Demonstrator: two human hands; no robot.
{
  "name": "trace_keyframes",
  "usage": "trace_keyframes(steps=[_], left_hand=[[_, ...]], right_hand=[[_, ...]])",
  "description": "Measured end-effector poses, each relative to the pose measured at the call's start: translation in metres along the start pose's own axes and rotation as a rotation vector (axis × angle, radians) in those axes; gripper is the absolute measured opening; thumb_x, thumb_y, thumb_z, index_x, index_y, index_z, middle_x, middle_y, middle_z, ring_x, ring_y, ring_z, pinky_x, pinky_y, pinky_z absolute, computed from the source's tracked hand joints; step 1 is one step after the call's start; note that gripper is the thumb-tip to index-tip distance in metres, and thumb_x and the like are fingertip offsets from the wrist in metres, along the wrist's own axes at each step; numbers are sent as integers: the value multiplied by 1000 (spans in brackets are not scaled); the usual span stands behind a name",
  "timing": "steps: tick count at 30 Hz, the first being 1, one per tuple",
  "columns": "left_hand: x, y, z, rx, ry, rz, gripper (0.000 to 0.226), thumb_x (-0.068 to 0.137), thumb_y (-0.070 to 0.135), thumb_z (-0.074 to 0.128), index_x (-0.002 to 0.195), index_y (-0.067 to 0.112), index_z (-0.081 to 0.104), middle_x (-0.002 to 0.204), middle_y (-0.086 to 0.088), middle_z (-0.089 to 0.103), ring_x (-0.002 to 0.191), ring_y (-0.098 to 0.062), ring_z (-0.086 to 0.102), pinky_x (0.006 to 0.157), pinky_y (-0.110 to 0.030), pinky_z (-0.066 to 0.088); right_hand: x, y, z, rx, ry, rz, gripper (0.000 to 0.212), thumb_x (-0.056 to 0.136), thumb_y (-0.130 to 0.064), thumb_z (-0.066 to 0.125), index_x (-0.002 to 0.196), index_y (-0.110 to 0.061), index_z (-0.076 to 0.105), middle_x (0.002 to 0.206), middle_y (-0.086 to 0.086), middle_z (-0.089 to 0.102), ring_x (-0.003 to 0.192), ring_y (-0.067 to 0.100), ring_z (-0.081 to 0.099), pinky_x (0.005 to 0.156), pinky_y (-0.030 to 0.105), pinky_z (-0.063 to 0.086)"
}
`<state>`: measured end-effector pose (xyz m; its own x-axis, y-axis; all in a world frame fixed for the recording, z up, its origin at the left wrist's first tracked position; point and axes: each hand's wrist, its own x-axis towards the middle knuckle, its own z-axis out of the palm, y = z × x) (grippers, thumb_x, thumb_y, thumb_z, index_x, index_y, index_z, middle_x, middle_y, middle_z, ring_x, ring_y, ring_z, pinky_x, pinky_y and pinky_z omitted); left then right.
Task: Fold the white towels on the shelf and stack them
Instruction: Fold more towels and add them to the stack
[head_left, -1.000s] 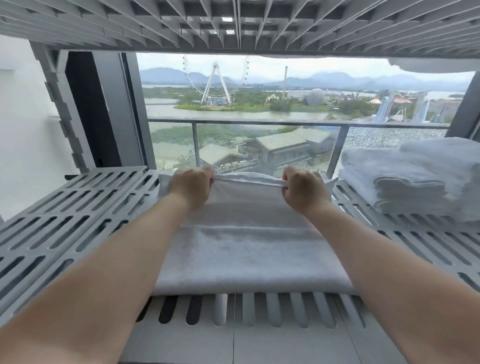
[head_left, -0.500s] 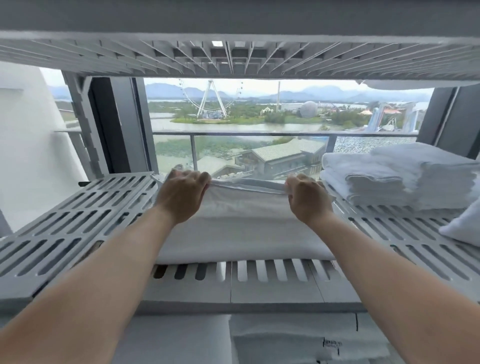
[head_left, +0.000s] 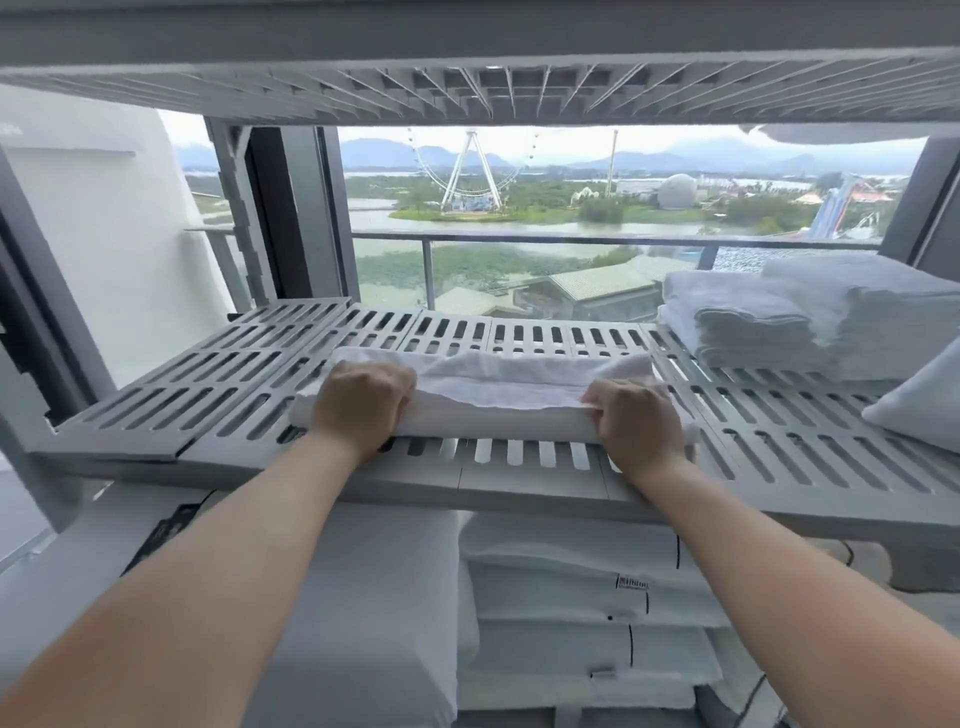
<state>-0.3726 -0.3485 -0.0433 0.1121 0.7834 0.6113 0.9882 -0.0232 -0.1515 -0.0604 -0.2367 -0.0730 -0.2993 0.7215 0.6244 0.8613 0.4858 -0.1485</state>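
Note:
A white towel (head_left: 498, 395) lies as a narrow folded band near the front edge of the grey slatted shelf (head_left: 208, 395). My left hand (head_left: 361, 402) grips its left end, fingers curled over the top layer. My right hand (head_left: 636, 415) pinches the folded-over edge at the right end. A stack of folded white towels (head_left: 779, 317) sits at the shelf's back right.
A white pillow corner (head_left: 919, 405) pokes in at the right edge. The shelf above (head_left: 467, 88) hangs low overhead. Folded white linen (head_left: 587, 603) fills the shelf below. A window with a railing lies behind.
Both hands have pulled the towel's far edge toward the front, folding it over into a narrower band. The view has tilted down, showing the lower shelf.

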Motion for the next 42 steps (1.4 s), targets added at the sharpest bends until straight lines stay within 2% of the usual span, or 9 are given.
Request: trace_keyframes(steps=[3,7,11,19,26,29,32,37,42], left_hand=[[-3,5,-9,27,38,-21,13,90,11,67,78,14,68,69,-3,67,57,-24,62,62,-33,52],[-14,2,-1,-7,-30,-8,16,97,26,61,85,19,70,80,2,69,69,-22,67,56,-30,46],[-21,-5,5,-2,-39,20,20,99,30,58,88,18,72,81,3,69,68,-25,67,53,-32,51],[-3,-16,2,41,-195,-166,38,96,9,50,124,27,67,126,-2,67,107,-28,66,77,-42,55],[8,-19,12,48,-170,-214,34,96,9,38,108,27,65,106,-4,67,96,-27,62,70,-37,45],[8,-21,14,82,-99,-156,36,93,1,47,111,23,67,101,-4,68,87,-26,66,66,-37,50],[6,-28,12,165,-12,-102,36,84,-9,56,103,17,72,87,-5,66,74,-26,65,59,-35,51],[-7,-30,20,34,-149,-96,39,89,4,46,112,26,68,118,1,66,103,-27,64,69,-38,52],[1,-35,9,-232,-343,-245,46,83,6,42,101,33,75,119,11,64,109,-19,59,88,-38,52]], right_hand=[[-5,0,-8,16,77,10,28,86,-3,54,95,-21,74,86,4,75,81,29,67,74,33,44],[-7,4,-9,-30,-113,47,35,91,-7,46,105,-26,72,92,5,74,86,29,67,67,32,49],[-14,11,-8,-12,-141,63,28,90,-6,46,92,-20,70,82,8,71,79,32,66,62,35,49],[-6,20,-13,-20,-172,161,42,89,-1,43,113,-21,72,108,10,72,99,31,65,83,37,54],[-2,22,-14,-2,-122,302,48,86,3,40,118,-18,69,116,11,67,105,33,63,84,37,52],[2,26,-21,-60,-70,281,40,83,7,45,104,-14,72,101,13,70,95,34,66,72,35,50],[7,36,-31,-88,1,280,41,81,7,50,103,-16,76,104,16,71,94,35,66,78,36,49],[-12,36,-22,-249,-49,231,32,85,2,53,96,-17,76,95,8,73,94,30,63,88,38,45],[-5,25,-24,-205,32,170,32,84,3,55,82,-20,76,90,7,73,88,29,62,87,41,46]])
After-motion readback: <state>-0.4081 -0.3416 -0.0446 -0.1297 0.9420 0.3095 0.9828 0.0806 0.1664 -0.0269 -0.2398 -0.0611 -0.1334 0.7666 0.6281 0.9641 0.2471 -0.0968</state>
